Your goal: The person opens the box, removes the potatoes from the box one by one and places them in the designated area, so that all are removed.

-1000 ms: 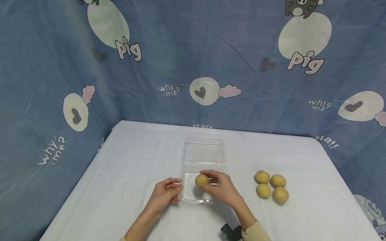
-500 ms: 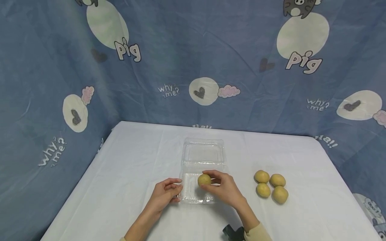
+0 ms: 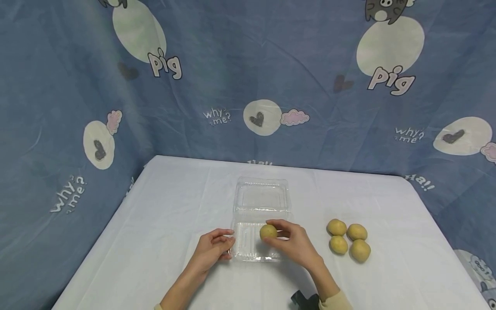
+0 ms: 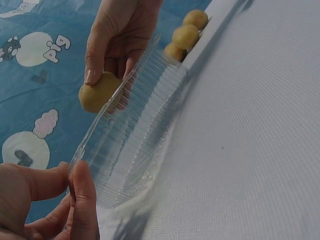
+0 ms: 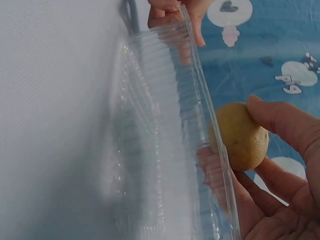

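Observation:
A small yellow potato [image 3: 268, 232] is gripped between the thumb and fingers of my right hand [image 3: 292, 242], over the base of a clear plastic clamshell box [image 3: 252, 247]. The box lies unfolded on the white table, its lid [image 3: 261, 193] laid back away from me. My left hand [image 3: 212, 249] pinches the left rim of the base between thumb and fingers. In the left wrist view the potato [image 4: 100, 93] shows just past the box's rim. From the right wrist, the potato [image 5: 244, 136] is seen close to the box wall; whether they touch I cannot tell.
Several more potatoes [image 3: 360, 250] sit in a cluster on the white-covered table [image 3: 166, 206], to the right of the box. A dark device [image 3: 306, 300] is at my right wrist. Blue printed cloth [image 3: 217, 77] hangs behind and beside the table.
My right hand has moved a little to the right over the box base, carrying the potato with it. The left hand, the box and the clustered potatoes stay put.

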`<move>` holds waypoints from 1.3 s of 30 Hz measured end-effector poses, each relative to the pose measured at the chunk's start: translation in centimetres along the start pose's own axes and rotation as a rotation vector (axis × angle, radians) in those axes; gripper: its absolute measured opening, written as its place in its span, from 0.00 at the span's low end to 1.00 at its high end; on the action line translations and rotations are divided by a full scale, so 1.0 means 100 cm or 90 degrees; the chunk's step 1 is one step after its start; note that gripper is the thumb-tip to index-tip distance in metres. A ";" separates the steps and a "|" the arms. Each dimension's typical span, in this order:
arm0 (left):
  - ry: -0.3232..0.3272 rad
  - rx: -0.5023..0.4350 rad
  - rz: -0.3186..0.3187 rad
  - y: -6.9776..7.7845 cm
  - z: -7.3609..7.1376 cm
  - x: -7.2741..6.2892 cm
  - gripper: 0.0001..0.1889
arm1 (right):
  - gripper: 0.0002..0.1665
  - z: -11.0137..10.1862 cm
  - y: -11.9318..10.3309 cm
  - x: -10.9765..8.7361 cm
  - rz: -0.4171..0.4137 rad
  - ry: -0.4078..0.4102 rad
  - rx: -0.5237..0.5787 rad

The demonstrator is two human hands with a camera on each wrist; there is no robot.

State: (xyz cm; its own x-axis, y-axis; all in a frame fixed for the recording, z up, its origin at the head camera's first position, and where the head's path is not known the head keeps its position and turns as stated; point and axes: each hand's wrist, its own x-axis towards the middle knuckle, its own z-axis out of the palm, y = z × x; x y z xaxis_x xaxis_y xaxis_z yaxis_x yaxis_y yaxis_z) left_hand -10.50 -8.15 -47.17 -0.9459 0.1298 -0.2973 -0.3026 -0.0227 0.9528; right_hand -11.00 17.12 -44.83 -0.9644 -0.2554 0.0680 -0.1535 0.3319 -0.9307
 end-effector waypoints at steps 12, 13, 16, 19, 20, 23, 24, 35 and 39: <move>-0.005 -0.001 -0.001 0.000 0.000 0.000 0.21 | 0.28 -0.010 -0.002 -0.004 0.016 0.004 0.011; -0.005 -0.001 -0.001 0.000 0.000 0.000 0.21 | 0.28 -0.011 -0.002 -0.004 0.016 0.005 0.014; -0.003 -0.001 -0.001 0.000 0.000 0.000 0.21 | 0.28 -0.012 -0.002 -0.006 0.012 0.008 0.019; -0.003 -0.001 -0.001 0.000 0.000 0.000 0.20 | 0.28 -0.014 -0.002 -0.007 0.012 0.011 0.017; -0.003 -0.001 -0.001 0.000 0.000 0.000 0.20 | 0.28 -0.014 -0.002 -0.007 0.013 0.011 0.013; -0.004 -0.002 -0.001 0.000 0.000 0.000 0.20 | 0.27 -0.015 -0.001 -0.008 0.018 0.012 0.004; -0.004 -0.002 -0.001 0.000 0.000 0.000 0.20 | 0.27 -0.016 0.000 -0.008 0.020 0.013 0.002; 0.001 0.000 -0.003 0.000 0.000 0.000 0.20 | 0.28 -0.020 0.003 -0.014 0.038 0.021 -0.006; 0.005 -0.001 -0.003 -0.001 0.001 0.001 0.19 | 0.29 -0.022 0.003 -0.015 0.044 0.025 -0.006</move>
State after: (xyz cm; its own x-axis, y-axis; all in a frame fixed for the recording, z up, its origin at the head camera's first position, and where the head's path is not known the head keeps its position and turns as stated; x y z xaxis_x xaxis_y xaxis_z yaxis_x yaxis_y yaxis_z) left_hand -10.55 -8.05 -47.25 -0.9455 0.1217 -0.3021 -0.3070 -0.0240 0.9514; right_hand -10.06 19.58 -44.45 -0.9804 -0.1960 0.0178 -0.0883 0.3568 -0.9300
